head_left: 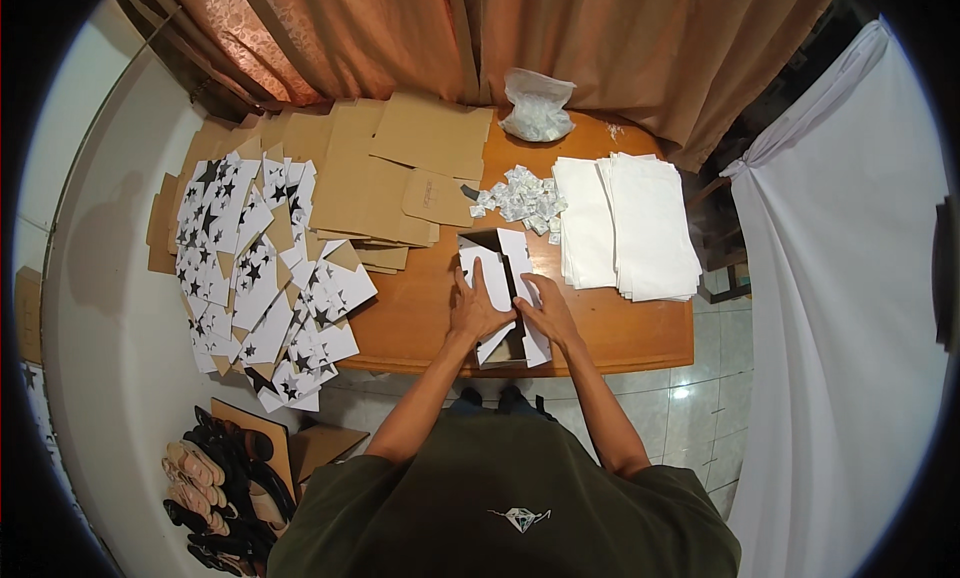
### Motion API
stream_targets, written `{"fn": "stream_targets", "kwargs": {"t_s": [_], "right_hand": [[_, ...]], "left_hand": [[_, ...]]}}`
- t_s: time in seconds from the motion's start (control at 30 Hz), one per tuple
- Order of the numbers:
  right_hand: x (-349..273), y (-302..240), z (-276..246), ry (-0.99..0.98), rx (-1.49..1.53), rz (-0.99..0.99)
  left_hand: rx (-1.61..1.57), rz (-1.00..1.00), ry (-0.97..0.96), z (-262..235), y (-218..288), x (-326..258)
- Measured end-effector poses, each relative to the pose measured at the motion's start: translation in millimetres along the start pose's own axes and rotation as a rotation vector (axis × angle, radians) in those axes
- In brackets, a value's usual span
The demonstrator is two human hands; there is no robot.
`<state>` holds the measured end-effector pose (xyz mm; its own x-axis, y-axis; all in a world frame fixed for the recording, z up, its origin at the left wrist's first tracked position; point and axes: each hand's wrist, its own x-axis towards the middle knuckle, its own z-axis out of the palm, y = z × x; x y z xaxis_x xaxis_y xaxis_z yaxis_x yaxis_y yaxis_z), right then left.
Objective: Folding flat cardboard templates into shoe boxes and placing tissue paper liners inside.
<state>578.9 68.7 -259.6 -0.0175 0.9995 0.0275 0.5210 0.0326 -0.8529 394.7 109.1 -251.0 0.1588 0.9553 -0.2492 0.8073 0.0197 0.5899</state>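
The white box (496, 278) is resting at the bench's (420, 323) 6 o'clock edge; the left hand (478, 303) is lying spread across it; whether the right hand (543, 310) is pinching, I cannot tell; even pressing should be keeping walls square; packets (528, 198) at its 12 and white sheets (650, 228) at its 2 are crowding it.
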Motion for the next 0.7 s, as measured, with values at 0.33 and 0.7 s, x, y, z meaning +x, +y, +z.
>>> {"fn": "stream_targets", "kwargs": {"t_s": [0.33,0.7], "right_hand": [[5,-6,-5,-0.098,-0.006,0.070],[6,1,5,-0.118,-0.208,-0.005]], "left_hand": [[-0.058,0.128,-0.008,1,-20,-1],[-0.092,0.163,-0.103,3,-38,-1]]}}
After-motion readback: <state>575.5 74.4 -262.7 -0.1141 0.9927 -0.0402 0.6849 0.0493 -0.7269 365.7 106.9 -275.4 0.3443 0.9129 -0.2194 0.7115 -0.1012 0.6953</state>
